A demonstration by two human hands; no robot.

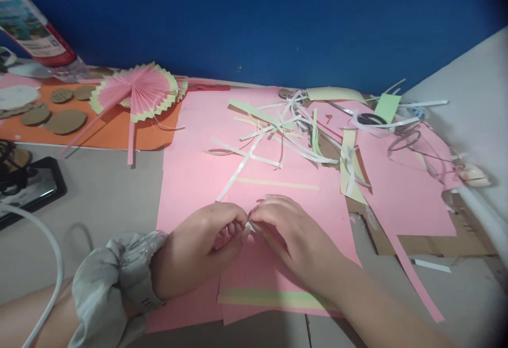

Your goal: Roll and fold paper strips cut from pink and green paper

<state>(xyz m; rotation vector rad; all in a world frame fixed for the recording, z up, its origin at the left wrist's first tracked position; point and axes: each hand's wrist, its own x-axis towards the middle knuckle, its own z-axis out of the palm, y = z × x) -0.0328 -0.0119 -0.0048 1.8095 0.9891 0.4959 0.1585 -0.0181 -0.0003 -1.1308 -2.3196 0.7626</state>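
Observation:
My left hand point(198, 245) and my right hand point(288, 231) meet fingertip to fingertip over a pink paper sheet point(190, 179). Both pinch a small white bit of paper point(251, 226) between them; most of it is hidden by the fingers. A grey scrunchie point(107, 279) sits on my left wrist. A long white paper strip point(238, 171) runs from just above my hands up toward a tangle of strips.
A heap of white and pale green paper strips point(293, 126) lies behind my hands. A pink pleated paper fan point(137, 91) rests on orange paper point(119, 131) with brown cardboard discs point(65, 120). A black phone point(32, 189) lies at the left. Black-handled scissors point(371, 119) lie far right.

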